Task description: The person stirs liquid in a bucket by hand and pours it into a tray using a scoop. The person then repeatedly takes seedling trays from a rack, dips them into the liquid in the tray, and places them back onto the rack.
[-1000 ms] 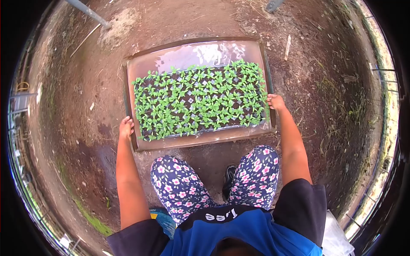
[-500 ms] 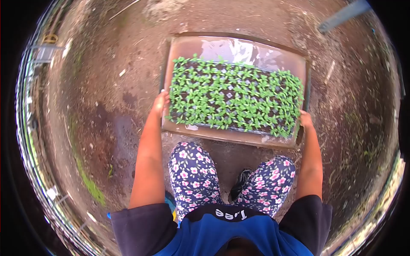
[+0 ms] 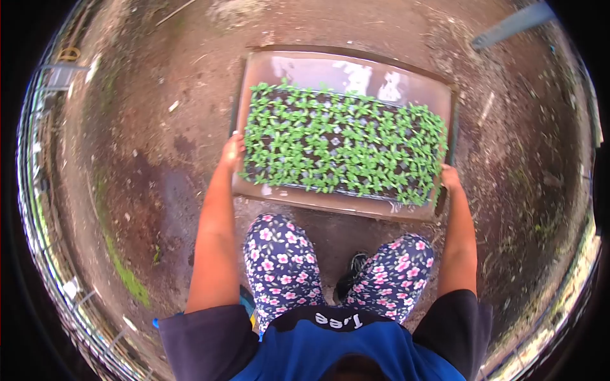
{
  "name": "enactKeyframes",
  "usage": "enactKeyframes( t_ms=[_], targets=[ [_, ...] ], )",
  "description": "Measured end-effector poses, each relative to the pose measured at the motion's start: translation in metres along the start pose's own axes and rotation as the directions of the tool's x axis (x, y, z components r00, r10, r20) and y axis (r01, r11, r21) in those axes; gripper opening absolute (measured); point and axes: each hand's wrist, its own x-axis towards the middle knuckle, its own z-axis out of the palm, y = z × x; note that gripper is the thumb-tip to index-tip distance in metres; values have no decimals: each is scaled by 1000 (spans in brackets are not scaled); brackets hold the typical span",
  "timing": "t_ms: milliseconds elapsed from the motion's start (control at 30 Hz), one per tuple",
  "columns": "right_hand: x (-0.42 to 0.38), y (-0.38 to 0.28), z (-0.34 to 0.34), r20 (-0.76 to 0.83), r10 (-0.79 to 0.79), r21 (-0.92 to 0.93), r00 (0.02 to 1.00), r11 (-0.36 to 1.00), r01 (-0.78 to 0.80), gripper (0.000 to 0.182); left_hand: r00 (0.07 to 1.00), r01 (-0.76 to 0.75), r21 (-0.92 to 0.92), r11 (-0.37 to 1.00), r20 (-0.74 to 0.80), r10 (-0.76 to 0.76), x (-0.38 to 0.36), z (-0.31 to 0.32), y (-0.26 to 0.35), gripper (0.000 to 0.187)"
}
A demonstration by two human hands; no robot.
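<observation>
A black seedling tray (image 3: 337,141) full of small green leafy seedlings lies in a wide, shallow basin (image 3: 337,206) of brown water. Water shows mostly along the basin's far side, where it reflects the light. At the tray's left end, my left hand (image 3: 234,151) reaches over the basin's rim with its fingers closed on the tray's edge. My right hand (image 3: 449,177) grips the opposite end, near its lower right corner. The fingertips of both hands are partly hidden by leaves and the tray edge.
Bare brown soil (image 3: 184,76) surrounds the basin, with a wet patch (image 3: 181,197) at the left. A grey post (image 3: 513,25) stands at the upper right. My knees (image 3: 279,254) are close to the basin's near side. Metal framing (image 3: 60,76) lines the far left.
The whole view has shifted slightly, so basin, tray and ground appear a little further left. Both hands keep their hold, and the tray looks still within the basin.
</observation>
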Motion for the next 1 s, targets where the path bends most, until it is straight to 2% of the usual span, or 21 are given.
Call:
enactKeyframes(
  t_ms=[33, 100, 167, 200, 233, 267, 300, 333, 367, 400, 433, 467, 500, 533, 567, 633, 700, 733, 833, 900, 1000],
  targets=[
    [-7, -10, -5, 75, -7, -6, 997, 1000, 8, 29, 999, 30, -12, 999, -13, -30, 3, 3, 2, 35],
    [-16, -19, -6, -76, 66, 231, 995, 972, -47, 27, 1000, -19, -5, 1000, -6, 19, 1, 7, 6, 31],
    [-24, -33, -16, 34, 94, 370, 995, 924, -100, 20, 992, -101, 39, 994, 75, 98, 1, -4, 13, 22],
    [-4, -15, -24, 257, -74, 452, 964, 890, -52, 11, 981, -170, 87, 981, 112, 160, 8, -6, 10, 15],
    [-26, -43, -22, 151, -32, 379, 988, 925, -28, 11, 791, -584, 39, 811, 251, 558, 46, -5, -16, 13],
    [-15, -41, -22, 220, -47, 366, 974, 930, -38, 17, 791, -601, 160, 783, 260, 554, 53, 6, -12, 12],
    [-23, -54, -17, 113, -57, 189, 992, 981, 34, 25, 879, -462, 677, 574, 262, 398, 6, 15, 34, 11],
    [-19, -51, -11, 78, -167, 213, 983, 966, 147, 30, 836, -480, 677, 558, 159, 526, -4, 26, 37, 13],
    [-23, -60, -8, -1, -146, 141, 989, 979, 145, 29, 708, -537, 760, 365, 171, 685, 2, 35, 31, 18],
    [3, -49, -11, 113, -251, 123, 961, 964, 237, 20, 806, -477, 708, 520, 116, 581, -12, 41, 43, 23],
    [32, -35, -6, 130, -487, 107, 864, 873, 476, 11, 831, -461, 721, 517, 146, 537, -36, 41, 58, 27],
    [32, -42, 4, -24, -582, 41, 813, 812, 583, 6, 821, -474, 694, 541, 127, 556, -72, 39, 73, 27],
    [12, -65, 10, -78, -754, -2, 652, 654, 756, 4, 846, -444, 681, 582, 105, 522, -78, 49, 74, 25],
    [-10, -89, 7, -59, -722, -20, 689, 691, 723, 6, 861, -416, 664, 621, 68, 504, -104, 52, 87, 23],
    [-36, -115, 5, -25, -563, 202, 826, 807, 556, 6, 871, -402, 646, 649, 52, 489, -132, 51, 102, 22],
    [-64, -155, -9, -31, -500, 159, 866, 852, 498, 8, 858, -439, 627, 644, 79, 508, -170, 53, 126, 19],
    [-118, -180, -52, -70, -673, -1, 737, 738, 674, 9, 877, -417, 510, 752, 8, 481, -233, 26, 149, 20],
    [-153, -198, -89, -48, -580, 81, 813, 809, 582, 11, 854, -432, 550, 715, -5, 520, -264, -1, 164, 20],
    [-253, -242, -208, -67, -682, 294, 728, 684, 668, 17, 822, -449, 501, 740, -93, 562, -357, -91, 210, 22],
    [-291, -269, -259, -103, -675, 110, 731, 722, 683, 17, 854, -415, 400, 817, -137, 501, -438, -147, 242, 23],
    [-356, -296, -291, -136, -661, -67, 738, 750, 659, 18, 724, -596, 327, 733, -174, 667, -480, -186, 244, 30]
  ],
)
